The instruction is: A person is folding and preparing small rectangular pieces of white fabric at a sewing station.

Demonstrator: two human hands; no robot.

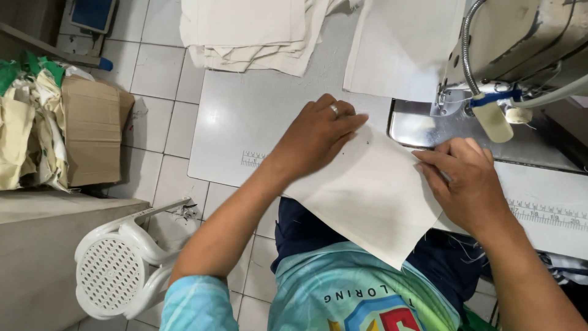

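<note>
The cream fabric piece, light and limp (likely to slide), overhangs the sewing table's front edge, pinned flat by left hand and right hand, fingers together; handle by its edges.

At the centre of the frame, a cream-coloured rectangular piece of cloth lies on the pale grey sewing table, its lower corner hanging over the table edge. The left hand, a ring on one finger, presses flat on the cloth's upper left edge. The right hand rests on its right edge, fingers pointing left, just below the sewing machine's shiny metal plate. A stack of cream fabric pieces sits at the top. A white plastic stool lies at lower left.
</note>
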